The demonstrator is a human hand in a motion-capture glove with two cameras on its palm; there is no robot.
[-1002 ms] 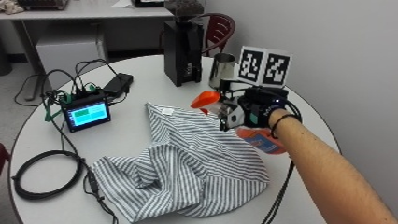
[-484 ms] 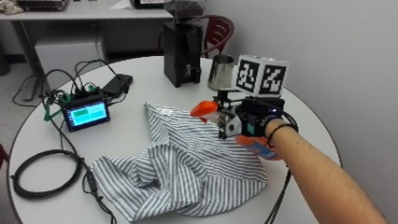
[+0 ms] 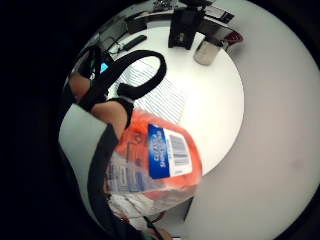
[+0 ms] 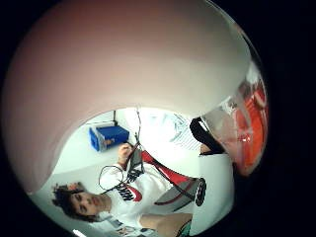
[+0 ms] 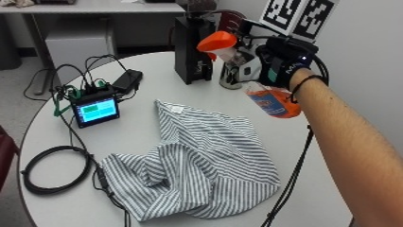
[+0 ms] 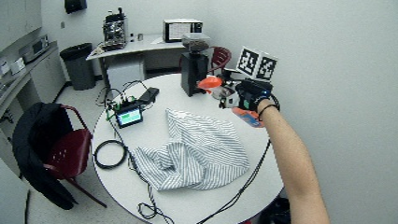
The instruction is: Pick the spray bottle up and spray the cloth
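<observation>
My gloved right hand (image 5: 284,66) grips a spray bottle (image 5: 272,101) and holds it in the air above the table's right side. Its orange nozzle head (image 5: 217,41) points left, toward the black grinder. The bottle's clear body holds orange liquid and carries a blue label (image 3: 167,152). It fills much of the little finger side palm view, and its edge (image 4: 249,133) shows in the thumb side view. The grey-and-white striped cloth (image 5: 201,165) lies crumpled on the round white table (image 5: 132,127), below and left of the bottle. In the wide view the hand (image 6: 250,93) is well above the cloth (image 6: 196,149).
A black grinder (image 5: 192,47) and a metal cup (image 5: 234,73) stand at the back of the table, just behind the nozzle. A small screen device (image 5: 96,108) with cables sits at the left, a black cable coil (image 5: 53,170) at the front left. A red chair (image 6: 65,149) stands beside the table.
The hand has lifted the spray bottle from just above the table beside the cloth to well above it. The nozzle now sits level with the grinder's top. The cloth has not moved.
</observation>
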